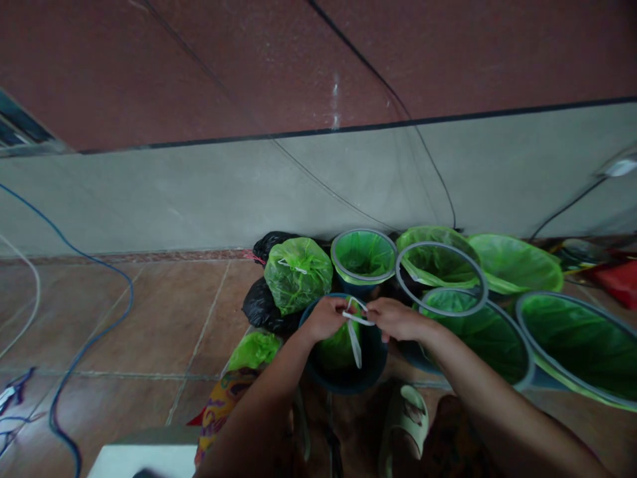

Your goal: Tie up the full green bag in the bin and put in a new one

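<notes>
Head view. Left hand and right hand meet over a dark bucket lined with a green bag. Fingers of both hands are closed, pinching a white tie strip between them; its loose tail hangs straight down from the fingertips into the bucket mouth. The strip sits at the gathered neck of the bag, which probably explains the close, symmetric grip (pull from both sides to cinch).

Just beyond the left fingers: a knotted green bag resting on black bags. Beyond the right fingers: a loose grey ring lying across lined green bins, likely a rim clamp. Below the wrists, a sandal on the tiled floor.

No brand, label or writing is legible.
</notes>
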The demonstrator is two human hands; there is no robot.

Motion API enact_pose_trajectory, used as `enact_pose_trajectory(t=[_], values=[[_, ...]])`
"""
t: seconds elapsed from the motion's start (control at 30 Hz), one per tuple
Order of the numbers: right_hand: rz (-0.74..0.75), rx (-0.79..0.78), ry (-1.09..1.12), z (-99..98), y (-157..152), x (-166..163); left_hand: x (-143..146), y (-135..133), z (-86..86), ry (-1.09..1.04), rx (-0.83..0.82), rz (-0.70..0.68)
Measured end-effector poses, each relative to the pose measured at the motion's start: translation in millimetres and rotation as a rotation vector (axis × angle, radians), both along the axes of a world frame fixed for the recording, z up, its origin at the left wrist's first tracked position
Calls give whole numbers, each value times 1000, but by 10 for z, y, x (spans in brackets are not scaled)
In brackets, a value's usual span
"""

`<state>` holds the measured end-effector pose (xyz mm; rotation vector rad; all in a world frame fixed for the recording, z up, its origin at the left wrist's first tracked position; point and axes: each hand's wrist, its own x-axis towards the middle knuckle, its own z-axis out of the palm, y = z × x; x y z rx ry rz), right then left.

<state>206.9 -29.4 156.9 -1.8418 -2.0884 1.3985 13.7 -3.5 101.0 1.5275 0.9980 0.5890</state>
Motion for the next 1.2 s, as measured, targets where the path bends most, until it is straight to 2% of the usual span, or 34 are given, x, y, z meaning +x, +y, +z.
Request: enact_pose_trajectory(t=[0.07,0.13,0.2,0.3,0.4,0.5,0.6,0.8,0.87,1.0,1.07,1.13,1.2], values=[[-83,184,-32,-30,61,7,3,-26,31,80,176,-100],[-153,283,64,-66,102,-17,10,-63,77,170,374,-172],[-166,289,205,-104,114,-66,16,-94,127,256,538,-231],[-125,209,305,-148,100,-140,11,-108,186,373,668,-259],[-122,79,343,-145,83,-174,-8,-101,223,422,725,-209],[-208,-25,397,-89,79,-171,-20,-107,250,386,778,-136],[-290,-67,457,-24,79,-151,-14,-137,263,338,839,-52],[-319,-109,539,5,70,-134,16,-194,214,345,928,146],[-424,-101,534,-2,93,-127,26,-200,194,346,915,188],[-826,-3,574,-3,181,-58,36,-204,166,298,850,246],[-912,43,619,7,202,-19,38,-204,155,260,846,255],[-796,30,673,19,188,-8,41,-203,142,239,866,262],[-549,-50,725,31,146,-32,45,-201,129,227,902,275]])
